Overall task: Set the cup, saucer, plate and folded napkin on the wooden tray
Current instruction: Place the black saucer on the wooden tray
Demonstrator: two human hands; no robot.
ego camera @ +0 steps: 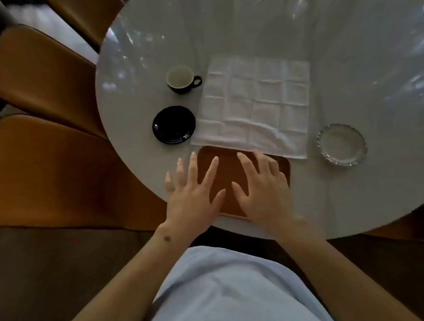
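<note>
My left hand point(193, 197) and right hand point(262, 189) lay spread, empty, on one wooden tray point(227, 174). One creased white napkin point(252, 103), unfolded; one cup point(180, 79), saucer point(173, 124), plate point(341, 143).

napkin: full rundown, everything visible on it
The napkin is white cloth, spread open and flat on the round white table, not folded. A grid of fold creases crosses it, and its near edge is rumpled. That near edge overlaps the far rim of the wooden tray. Its left edge runs close beside the black saucer; contact cannot be told. The cup stands just off its left side. Neither hand touches it.
</note>
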